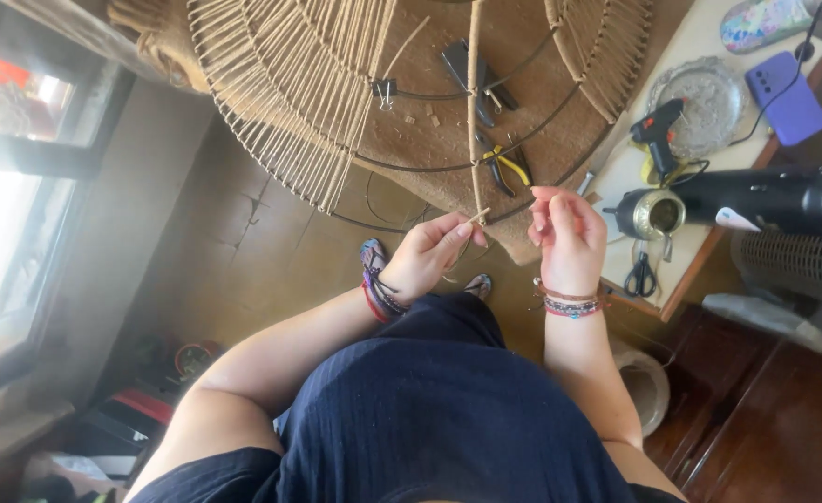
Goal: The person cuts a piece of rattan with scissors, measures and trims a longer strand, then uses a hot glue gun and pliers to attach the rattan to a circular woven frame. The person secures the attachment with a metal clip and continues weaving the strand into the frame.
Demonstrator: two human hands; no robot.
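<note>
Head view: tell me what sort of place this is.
Probably a home craft corner. The left hand pinches twine at a round wire frame half wound with cord, the right hand beside it. A glue gun, scissors and a phone lie on a small table.

Tan cord (475, 112), black wire frame (485, 158), purple phone (787, 95), perhaps yellow-handled pliers (509, 168).

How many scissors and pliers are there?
3: yellow-handled pliers on the mat under the wire frame, black pliers further up the mat, black scissors on the side table. More may hide.
</note>
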